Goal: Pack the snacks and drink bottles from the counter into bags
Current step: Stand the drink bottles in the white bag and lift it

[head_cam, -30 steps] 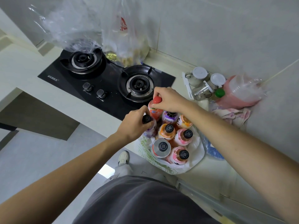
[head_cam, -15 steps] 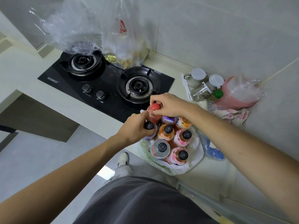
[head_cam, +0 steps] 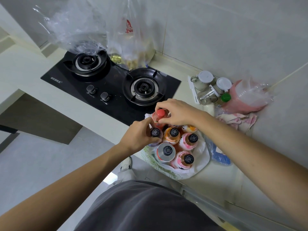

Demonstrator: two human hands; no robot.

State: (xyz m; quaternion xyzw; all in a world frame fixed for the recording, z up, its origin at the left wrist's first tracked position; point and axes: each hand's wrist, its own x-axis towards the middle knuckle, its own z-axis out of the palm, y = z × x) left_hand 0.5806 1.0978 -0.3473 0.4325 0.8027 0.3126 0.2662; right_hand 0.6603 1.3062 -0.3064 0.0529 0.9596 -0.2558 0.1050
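Both hands are busy over the white printed plastic bag point(head_cam: 201, 162) sitting on the pale counter point(head_cam: 216, 179), right beside the black two-burner gas hob point(head_cam: 110, 84). The right hand point(head_cam: 178, 112) has its fingers pinched round the neck of a red-capped red drink bottle point(head_cam: 160, 114) at the bag's far edge, probably slotting it upright. The left hand point(head_cam: 140, 135) is curled around a black-capped purple-ish bottle point(head_cam: 155, 132), likely steadying it so the row doesn't topple. The other round black-capped bottles point(head_cam: 183, 144) stand packed tight together, touching, which keeps them upright. Bottles look nearly done.
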